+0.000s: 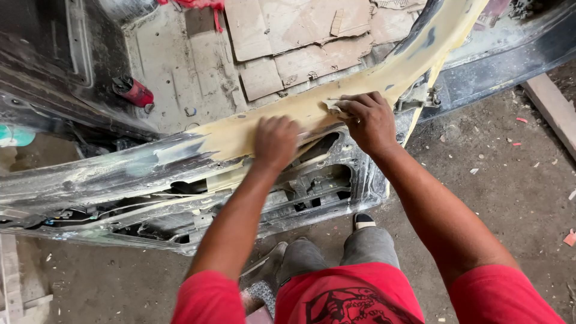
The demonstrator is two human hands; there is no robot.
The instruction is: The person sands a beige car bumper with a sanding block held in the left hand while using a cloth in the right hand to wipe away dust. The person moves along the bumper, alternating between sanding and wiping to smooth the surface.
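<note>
The fingers of the right hand [367, 120] are spread flat and pressed down on a small folded piece of abrasive paper [332, 107], which is held against the yellow filler coat [312, 111] on the top edge of a stripped car door [180, 192]. The left hand [275, 141] is curled into a loose fist and rested knuckles-up on the same filled band, just beside the right; whether anything is gripped inside it cannot be told. The filler is laid as a pale strip along the door's upper edge and up the curved window frame [444, 30], with bare grey metal left exposed to the left. The inner cavities of the door are open below the hands.

The step in hand is judged to be the hand-sanding of the cured filler. For the next stroke, even pressure along the strip is called for, with the paper kept flat so that the edge is not cut through to metal.

Scraps of cardboard [300, 36] and a red cylindrical can [133, 91] are seen beyond the door, and a dusty concrete floor [510, 180] under it.
</note>
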